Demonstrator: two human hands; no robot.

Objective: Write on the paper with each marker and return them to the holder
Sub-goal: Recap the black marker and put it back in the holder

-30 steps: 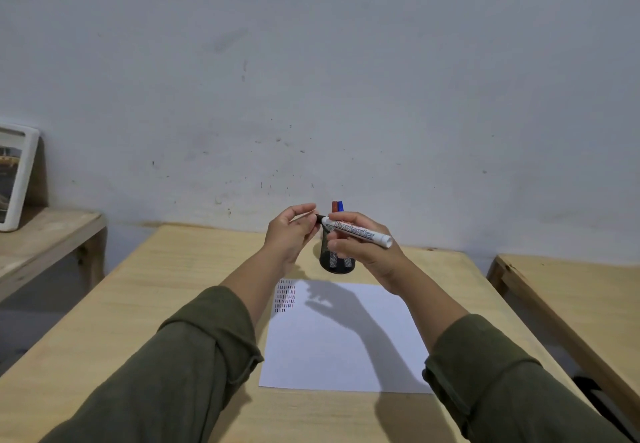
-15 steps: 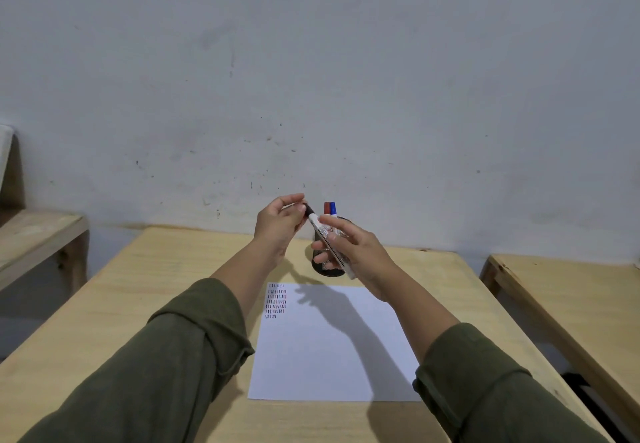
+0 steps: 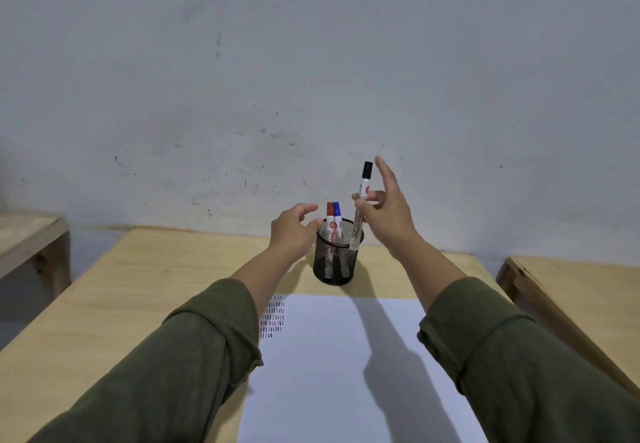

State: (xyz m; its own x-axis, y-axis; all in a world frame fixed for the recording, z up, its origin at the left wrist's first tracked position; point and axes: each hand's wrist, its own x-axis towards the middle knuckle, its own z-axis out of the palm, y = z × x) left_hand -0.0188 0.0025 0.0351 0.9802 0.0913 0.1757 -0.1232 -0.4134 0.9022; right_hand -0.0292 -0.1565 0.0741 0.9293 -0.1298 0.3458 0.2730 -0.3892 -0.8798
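Observation:
A black mesh holder (image 3: 334, 266) stands on the wooden table (image 3: 138, 286) just beyond a white paper (image 3: 329, 356). The paper has rows of short strokes at its upper left corner. A red-capped marker (image 3: 329, 214) and a blue-capped marker (image 3: 336, 214) stand inside the holder. My right hand (image 3: 391, 220) pinches a capped black marker (image 3: 366, 172) upright, its lower end at the holder's right rim, with the index finger stretched up. My left hand (image 3: 294, 231) holds nothing and hovers with curled fingers against the holder's left rim.
A low wooden bench (image 3: 27, 238) stands to the left of the table and another (image 3: 571, 290) to the right. A grey wall rises directly behind the table's far edge.
The cap went onto the black marker. My right hand turned the marker upright and brought it down to the holder's rim. My left hand let go and dropped beside the holder.

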